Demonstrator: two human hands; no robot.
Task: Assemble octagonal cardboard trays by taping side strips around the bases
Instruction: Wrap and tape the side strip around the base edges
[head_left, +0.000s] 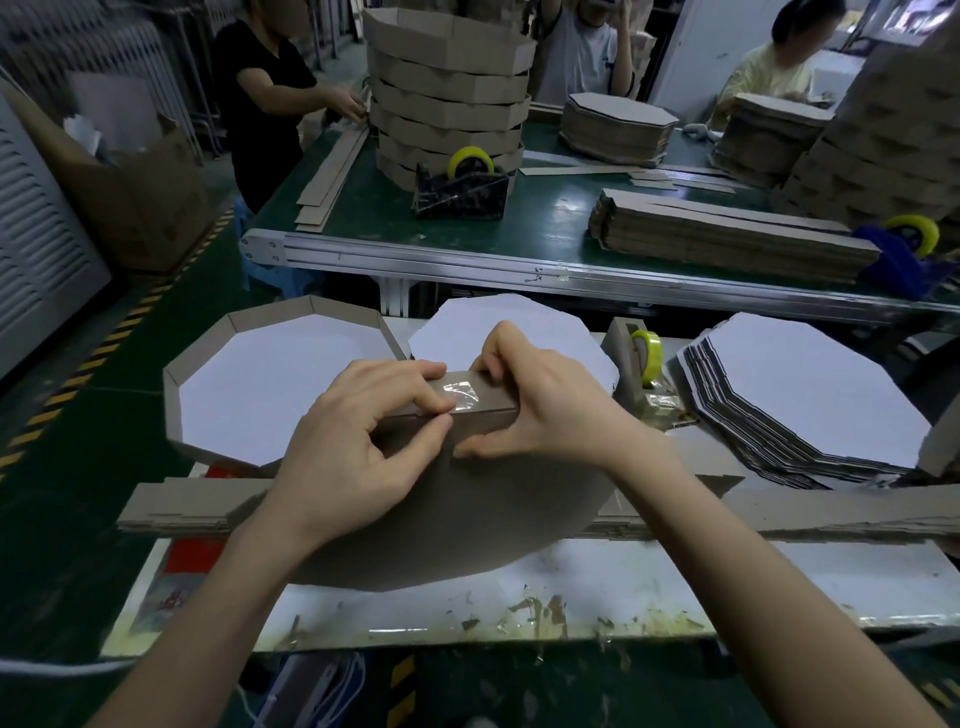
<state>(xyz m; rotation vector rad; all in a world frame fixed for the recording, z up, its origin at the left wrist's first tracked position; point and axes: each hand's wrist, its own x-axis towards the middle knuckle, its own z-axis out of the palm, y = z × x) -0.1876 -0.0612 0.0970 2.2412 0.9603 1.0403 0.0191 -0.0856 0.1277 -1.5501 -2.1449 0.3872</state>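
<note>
From the head camera, the job sits dead centre and close in front of me. The base (467, 509) is tipped up with its brown underside toward me, and the strip (493, 410) runs left to right along its top edge, between my hands. A clear piece of tape (457, 393) crosses the strip from its top edge downward. My left hand (358, 436) pinches the strip at the tape's left end, thumb on the tape's lower corner. My right hand (540, 410) curls its fingers over the strip's top, thumb under on the base. I judge the left thumb nearer for rubbing the tape down. The tape looks wrinkled and glossy, the cardboard dull brown. A finished tray (174, 395) lies just left, the dispenser (644, 358) just right.
</note>
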